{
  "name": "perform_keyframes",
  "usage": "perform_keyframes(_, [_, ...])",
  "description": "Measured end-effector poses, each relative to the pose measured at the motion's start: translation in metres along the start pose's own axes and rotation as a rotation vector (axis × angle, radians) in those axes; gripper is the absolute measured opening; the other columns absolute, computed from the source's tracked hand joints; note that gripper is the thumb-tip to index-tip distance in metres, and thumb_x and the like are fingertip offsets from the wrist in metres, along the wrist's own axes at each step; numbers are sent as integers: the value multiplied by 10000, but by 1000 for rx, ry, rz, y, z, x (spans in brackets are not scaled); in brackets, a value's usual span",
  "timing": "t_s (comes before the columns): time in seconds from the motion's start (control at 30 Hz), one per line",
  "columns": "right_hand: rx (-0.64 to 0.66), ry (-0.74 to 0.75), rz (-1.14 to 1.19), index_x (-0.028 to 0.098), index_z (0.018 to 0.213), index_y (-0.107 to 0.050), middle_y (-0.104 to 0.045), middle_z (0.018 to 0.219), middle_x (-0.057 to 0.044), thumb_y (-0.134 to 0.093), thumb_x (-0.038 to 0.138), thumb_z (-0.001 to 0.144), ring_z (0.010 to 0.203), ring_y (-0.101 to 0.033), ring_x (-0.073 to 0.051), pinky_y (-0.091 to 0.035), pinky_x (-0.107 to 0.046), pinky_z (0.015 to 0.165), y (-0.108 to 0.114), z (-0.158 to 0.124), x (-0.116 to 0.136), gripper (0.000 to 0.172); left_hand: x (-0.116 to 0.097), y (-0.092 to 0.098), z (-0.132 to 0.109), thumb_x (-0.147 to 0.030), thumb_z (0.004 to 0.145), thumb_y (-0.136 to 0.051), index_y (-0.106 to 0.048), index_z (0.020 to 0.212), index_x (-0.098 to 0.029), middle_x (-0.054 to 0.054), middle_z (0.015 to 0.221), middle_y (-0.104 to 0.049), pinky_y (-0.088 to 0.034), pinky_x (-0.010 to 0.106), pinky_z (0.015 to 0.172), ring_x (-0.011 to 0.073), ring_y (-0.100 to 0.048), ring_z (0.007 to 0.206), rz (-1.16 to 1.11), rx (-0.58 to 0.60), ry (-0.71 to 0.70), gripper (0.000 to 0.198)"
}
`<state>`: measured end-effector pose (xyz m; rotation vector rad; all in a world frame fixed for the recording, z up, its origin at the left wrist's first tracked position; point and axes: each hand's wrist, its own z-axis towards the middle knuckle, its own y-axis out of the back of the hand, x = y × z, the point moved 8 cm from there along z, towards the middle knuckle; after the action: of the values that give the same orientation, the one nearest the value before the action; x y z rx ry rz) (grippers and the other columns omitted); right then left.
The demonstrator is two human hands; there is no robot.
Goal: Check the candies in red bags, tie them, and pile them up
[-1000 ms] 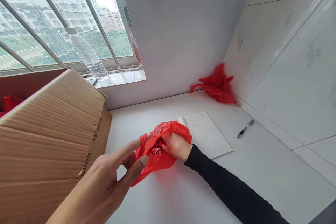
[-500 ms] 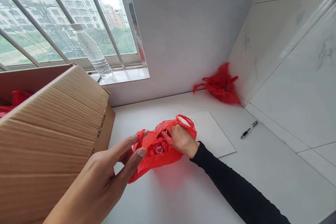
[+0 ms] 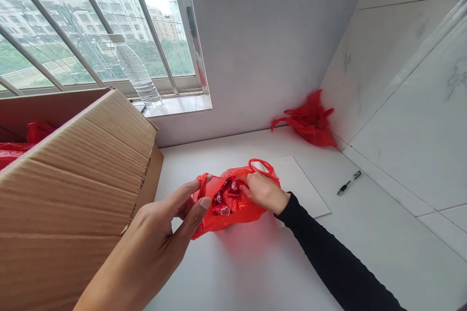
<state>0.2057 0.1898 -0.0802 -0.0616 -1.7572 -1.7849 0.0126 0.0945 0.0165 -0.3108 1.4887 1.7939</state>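
A red plastic bag point(image 3: 233, 221) lies with its mouth open on the white table. Inside it are several small wrapped sweets point(image 3: 222, 210) in dark red and pink wrappers. My left hand point(image 3: 168, 226) is closed on the bag's left handle, which loops over the forefinger. My right hand point(image 3: 264, 192) reaches into the right side of the bag, fingers curled beside a wrapped sweet point(image 3: 234, 186). Its fingertips are partly hidden, so what they hold cannot be made out. The bag's other handle point(image 3: 260, 161) stands up in a loop behind the right hand.
An open cardboard box point(image 3: 80, 180) with red plastic inside stands at the left. A sheet of white paper point(image 3: 306, 189) lies behind my right wrist, and a pen point(image 3: 349, 183) lies farther right. Another red bag point(image 3: 310, 121) is in the back corner. A water bottle point(image 3: 140, 75) stands on the windowsill.
My right hand has drawn back a little to the right within the bag. The bag's mouth is wider, and more sweets show. My left hand keeps hold of the handle.
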Motion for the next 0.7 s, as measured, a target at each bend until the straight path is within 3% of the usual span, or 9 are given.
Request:
perform_keyframes(0.1, [30, 47, 14, 248, 913, -733, -730, 788, -14, -570, 105, 930, 739, -671, -201, -462, -316, 673, 9, -8, 9, 216, -1, 1, -1, -498, 1026, -535, -635, 1321, -353, -73, 783, -727, -438, 184, 492, 119, -657, 638, 30, 2, -8, 344])
perform_keyframes(0.23, [-33, 75, 100, 253, 1108, -720, -737, 855, -6, -559, 236, 999, 799, -687, -193, -489, -324, 754, 43, -20, 28, 195, 0, 2, -3, -511, 1035, -518, -641, 1191, -339, -96, 713, -694, -445, 185, 516, 98, -595, 558, 19, -5, -6, 263])
perform_keyframes(0.37, [-196, -48, 147, 246, 1441, -538, -720, 875, 0, -585, 273, 982, 745, -667, -189, -508, -342, 753, 74, -29, 27, 462, 3, 4, -4, -495, 1027, -552, -635, 1163, -351, -110, 672, -646, -421, 173, 494, 89, -534, 527, 37, -43, -19, 215])
perform_keyframes(0.47, [-350, -44, 53, 246, 1541, -438, -708, 1073, -61, -624, 262, 951, 951, -669, -244, -542, -396, 856, 94, -36, 24, 619, 3, 6, -5, -482, 1019, -575, -634, 1169, -345, -111, 654, -619, -417, 168, 489, 86, -501, 511, 59, -83, -38, 212])
perform_keyframes(0.57, [-470, -19, -75, 257, 1548, -454, -647, 1306, -111, -667, 287, 938, 1227, -577, -312, -498, -483, 1051, 111, -45, 20, 647, 1, 9, -5, -490, 1021, -564, -637, 1179, -332, -104, 650, -611, -428, 172, 491, 89, -510, 512, 67, -110, -34, 235])
perform_keyframes(0.7, [-493, -109, -193, 256, 1524, -508, -597, 1433, -126, -742, 395, 891, 1342, -506, -373, -441, -554, 1125, 127, -53, 2, 690, 2, 15, -6, -522, 1009, -558, -661, 1147, -323, -94, 674, -647, -454, 183, 490, 98, -570, 522, 54, -145, 2, 264])
